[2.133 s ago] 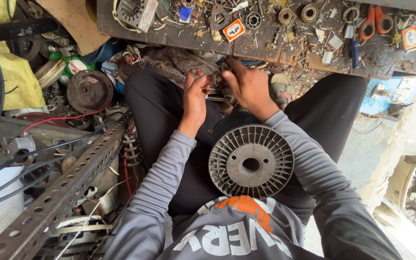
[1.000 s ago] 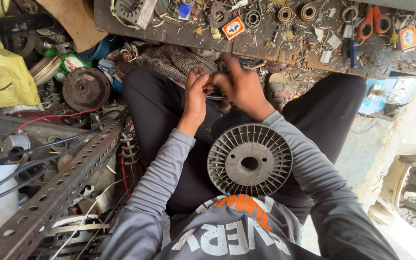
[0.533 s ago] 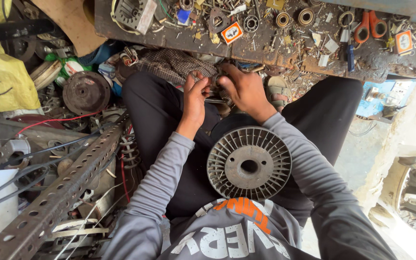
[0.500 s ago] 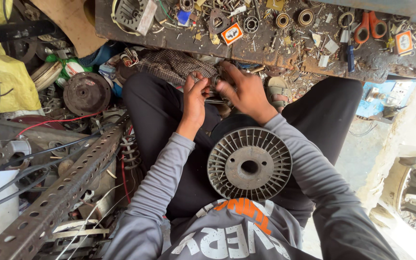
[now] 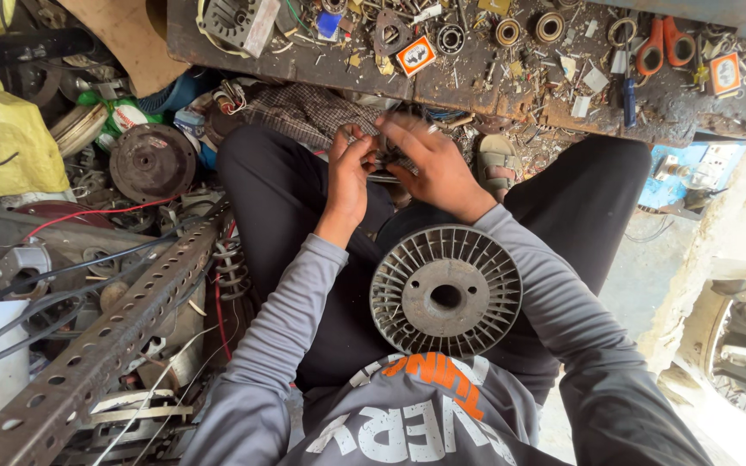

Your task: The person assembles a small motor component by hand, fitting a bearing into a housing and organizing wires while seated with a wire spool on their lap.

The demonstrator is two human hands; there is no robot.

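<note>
The part [image 5: 388, 158] is small, dark and metallic, and mostly hidden between the two hands; its exact shape cannot be told. It sits above the person's knees, just in front of the bench [image 5: 477, 82] edge and over a checked cloth [image 5: 304, 112].

The left hand [image 5: 349, 177] comes up from the lap with its fingers [image 5: 357, 147] curled tight around the near side of the part, thumb and forefinger pinched on it. The right hand [image 5: 433, 164] reaches in from the other side; its fingers [image 5: 407, 129] bend over the top of the part and close on it, the back of the hand turned to the camera. The fingertips of both hands meet at the part, so little of it shows beyond a dark sliver between them.

A grey finned disc [image 5: 445, 293] with a centre hole lies on the lap, near the right forearm and apart from the hands.

The bench is littered with bearings [image 5: 508, 32], scissors [image 5: 662, 45] with orange handles, small orange boxes [image 5: 415, 55] and scraps. On the floor to the left lie a rusty pulley [image 5: 143, 162], a perforated angle bar [image 5: 97, 354], a red wire [image 5: 97, 210] and a yellow bag [image 5: 15, 138].
</note>
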